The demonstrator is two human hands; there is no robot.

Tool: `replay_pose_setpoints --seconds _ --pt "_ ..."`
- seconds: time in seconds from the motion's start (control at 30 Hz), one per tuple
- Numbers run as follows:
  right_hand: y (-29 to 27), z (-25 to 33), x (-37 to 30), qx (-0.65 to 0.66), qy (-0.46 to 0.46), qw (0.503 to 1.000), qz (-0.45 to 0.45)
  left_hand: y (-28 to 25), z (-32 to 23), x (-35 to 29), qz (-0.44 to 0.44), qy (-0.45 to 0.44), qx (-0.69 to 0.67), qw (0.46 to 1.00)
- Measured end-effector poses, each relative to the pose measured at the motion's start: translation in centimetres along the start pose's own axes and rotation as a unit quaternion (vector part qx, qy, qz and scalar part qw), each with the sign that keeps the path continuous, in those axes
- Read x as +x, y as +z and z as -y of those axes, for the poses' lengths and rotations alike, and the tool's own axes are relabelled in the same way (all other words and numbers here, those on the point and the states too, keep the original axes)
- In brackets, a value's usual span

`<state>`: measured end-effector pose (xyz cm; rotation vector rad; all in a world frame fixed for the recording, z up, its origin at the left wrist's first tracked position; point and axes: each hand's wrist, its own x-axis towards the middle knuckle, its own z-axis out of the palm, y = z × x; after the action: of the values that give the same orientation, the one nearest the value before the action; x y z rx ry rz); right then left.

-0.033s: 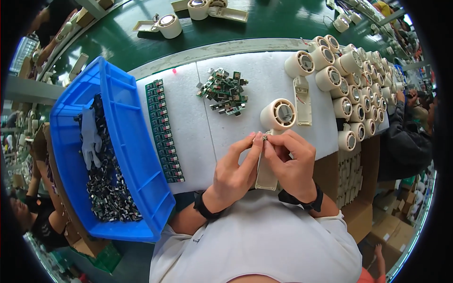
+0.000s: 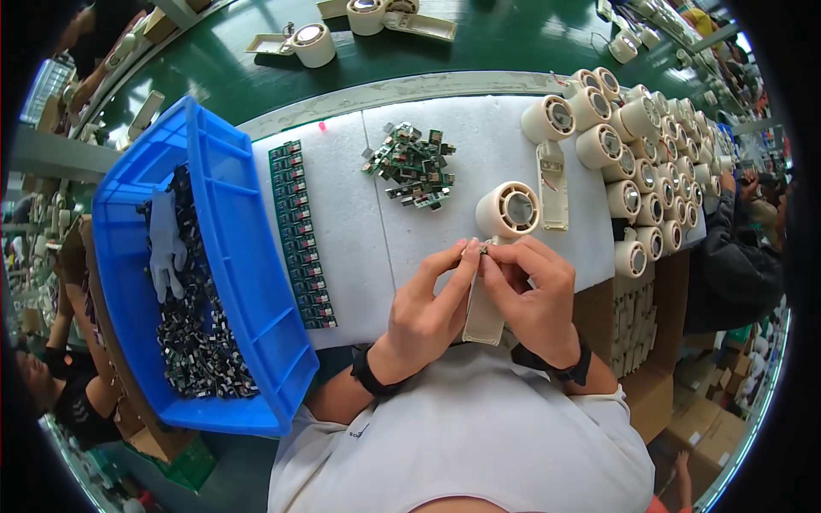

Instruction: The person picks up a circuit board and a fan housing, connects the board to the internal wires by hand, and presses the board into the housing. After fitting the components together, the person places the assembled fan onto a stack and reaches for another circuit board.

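My left hand (image 2: 423, 308) and my right hand (image 2: 532, 295) meet fingertip to fingertip over a white foam mat (image 2: 359, 231). Together they pinch a small circuit board (image 2: 481, 249). It sits at the top of the long handle (image 2: 484, 318) of a cream hand-held fan body, just below the round fan head (image 2: 507, 210). The handle lies between my two palms, partly hidden by them. Each wrist wears a black band.
A blue bin (image 2: 231, 256) at left holds many small boards and a pale glove (image 2: 164, 244). A strip of green boards (image 2: 301, 235) and a loose pile of boards (image 2: 412, 164) lie on the mat. Cream fan heads (image 2: 637, 145) crowd the right, beside an open handle shell (image 2: 552, 184). Another person's sleeve (image 2: 727, 265) is at far right.
The view has shifted slightly. Both hands stay pinched on the small board at the fan's neck, with hardly any movement.
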<state>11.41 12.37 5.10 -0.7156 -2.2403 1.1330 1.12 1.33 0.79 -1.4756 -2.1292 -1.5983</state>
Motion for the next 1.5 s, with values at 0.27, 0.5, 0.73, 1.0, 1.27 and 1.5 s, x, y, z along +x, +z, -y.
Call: replay_pose_setpoints --seconds 0.27,0.5,0.73,1.0,1.27,1.5 --pt "-4.5 -0.3 5.1 -0.196 -0.120 0.965 0.129 -0.7 1.1 0.1 -0.002 -0.179 -0.222 0.959" --pt "-4.6 -0.1 7.6 -0.145 -0.081 0.960 0.227 -0.8 1.7 0.9 -0.007 -0.363 -0.438 0.823" --pt "-5.3 1.1 9.9 -0.163 -0.091 0.940 0.287 -1.1 2.3 1.3 0.019 -0.354 -0.437 0.827" --pt "-7.4 0.3 21.0 -0.176 -0.143 0.935 0.272 -2.6 2.6 2.1 -0.012 -0.124 0.073 0.990" --pt "-8.0 -14.1 39.0 -0.426 0.012 0.900 0.097 -0.5 3.6 0.9 -0.008 -0.079 0.166 0.983" --pt "2.6 -5.9 36.2 -0.531 -0.158 0.820 0.146 -0.5 4.2 0.7 -0.038 -0.089 0.149 0.984"
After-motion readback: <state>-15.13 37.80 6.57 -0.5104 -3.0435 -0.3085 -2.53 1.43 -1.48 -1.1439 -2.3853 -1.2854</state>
